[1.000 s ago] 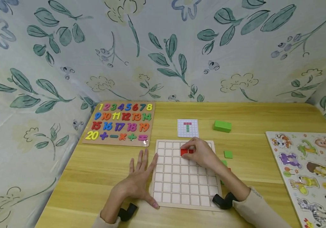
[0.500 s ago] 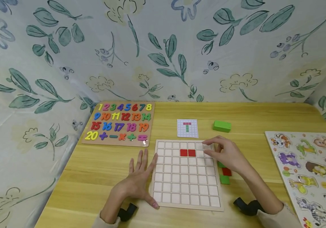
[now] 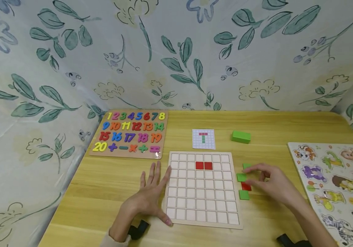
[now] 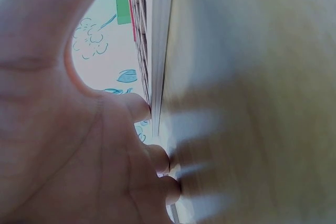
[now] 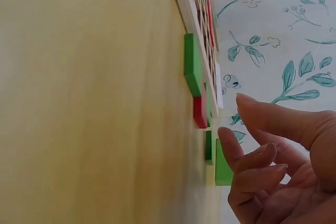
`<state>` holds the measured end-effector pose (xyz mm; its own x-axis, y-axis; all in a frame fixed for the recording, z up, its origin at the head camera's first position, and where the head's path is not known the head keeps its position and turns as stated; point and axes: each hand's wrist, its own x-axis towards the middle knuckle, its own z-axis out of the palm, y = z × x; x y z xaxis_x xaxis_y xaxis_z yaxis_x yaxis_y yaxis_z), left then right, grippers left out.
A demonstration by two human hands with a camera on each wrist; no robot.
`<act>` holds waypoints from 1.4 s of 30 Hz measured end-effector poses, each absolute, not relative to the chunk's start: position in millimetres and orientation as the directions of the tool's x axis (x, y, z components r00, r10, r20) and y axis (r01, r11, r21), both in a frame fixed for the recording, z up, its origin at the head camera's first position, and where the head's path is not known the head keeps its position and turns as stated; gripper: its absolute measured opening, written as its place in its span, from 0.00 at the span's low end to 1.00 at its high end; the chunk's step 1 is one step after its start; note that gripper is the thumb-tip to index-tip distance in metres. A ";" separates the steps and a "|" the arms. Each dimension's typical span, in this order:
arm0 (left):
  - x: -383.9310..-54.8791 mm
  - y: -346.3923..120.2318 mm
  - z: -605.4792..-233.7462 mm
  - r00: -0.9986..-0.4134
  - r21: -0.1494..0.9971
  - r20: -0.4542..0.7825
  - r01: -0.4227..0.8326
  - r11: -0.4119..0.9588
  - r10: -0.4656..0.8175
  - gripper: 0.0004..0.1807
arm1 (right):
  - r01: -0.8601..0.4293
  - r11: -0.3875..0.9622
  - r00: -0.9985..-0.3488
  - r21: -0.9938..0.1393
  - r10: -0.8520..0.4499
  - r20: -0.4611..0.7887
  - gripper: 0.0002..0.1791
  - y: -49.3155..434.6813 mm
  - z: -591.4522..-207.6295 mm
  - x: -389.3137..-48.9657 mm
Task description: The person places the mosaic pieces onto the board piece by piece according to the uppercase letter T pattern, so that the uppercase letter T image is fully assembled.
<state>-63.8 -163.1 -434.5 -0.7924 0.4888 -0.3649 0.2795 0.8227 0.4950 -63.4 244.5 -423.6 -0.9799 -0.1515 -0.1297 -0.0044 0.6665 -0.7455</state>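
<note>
A wooden grid board (image 3: pixel 205 223) lies on the table, with two red square tiles (image 3: pixel 199 165) side by side in its second row from the far edge. My left hand (image 3: pixel 147 197) is spread along the board's left side, index finger and thumb at its edge. My right hand (image 3: pixel 276 183) hovers right of the board, thumb and index finger apart over the loose tiles, holding nothing. Beneath it lies a loose red tile (image 3: pixel 246 187), among three green tiles (image 3: pixel 244 195). The right wrist view also shows the red tile (image 5: pixel 200 112) and the hand (image 5: pixel 283 161) above the table.
Behind the board lies a small card (image 3: pixel 203 139) printed with a red and green T. A green block (image 3: pixel 241 137) stands to its right. A number puzzle (image 3: pixel 128 134) lies at the far left, an animal puzzle (image 3: pixel 337 192) at the right. A patterned cloth (image 3: pixel 176 61) hangs behind.
My right hand has let go of the second red tile in the board and moved right, to above the loose tiles. My left hand has stayed in place.
</note>
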 end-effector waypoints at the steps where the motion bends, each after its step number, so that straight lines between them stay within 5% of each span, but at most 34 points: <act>1: -63.7 -163.2 -434.6 -0.792 0.495 -0.364 0.281 0.822 0.490 0.89 | 0.007 0.668 -0.979 -0.744 -0.147 -0.141 0.18 246.4 -425.1 -61.7; 10: -63.9 -162.6 -433.2 -0.793 0.488 -0.365 0.282 0.826 0.487 0.89 | 0.102 0.679 -0.969 -0.727 -0.099 -0.228 0.21 258.6 -435.4 -51.2; 42: -64.4 -163.6 -433.1 -0.787 0.499 -0.371 0.278 0.821 0.493 0.88 | 0.010 0.742 -0.974 -0.671 -0.146 -0.176 0.17 255.4 -436.3 -54.2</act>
